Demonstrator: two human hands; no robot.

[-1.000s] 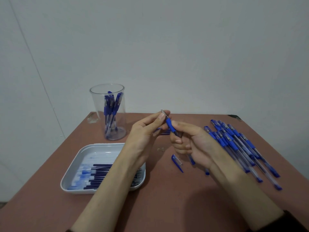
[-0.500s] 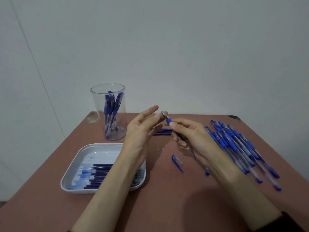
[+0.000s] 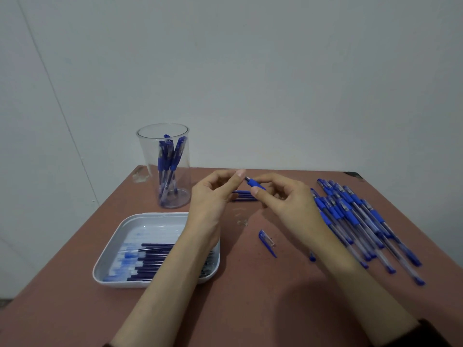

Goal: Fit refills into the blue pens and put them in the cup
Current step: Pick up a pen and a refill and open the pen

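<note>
While gripped, pen point(image 3: 256, 184) (blue) between hands point(image 3: 253, 196).

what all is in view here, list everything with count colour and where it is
cup: one, clear, far left of the table, upright
pens in cup: a few, blue, standing inside
tray: one, white, near left of the table
refills: many, dark blue, lying side by side in the tray
loose pens: a pile, blue and clear, right side of the table
cap: one, blue, on the table between tray and pile
held pen: one, blue, above the table centre
table: one, reddish brown
wall: grey white, behind
left hand: fingertips at the pen tip
right hand: grip on the held pen
</note>
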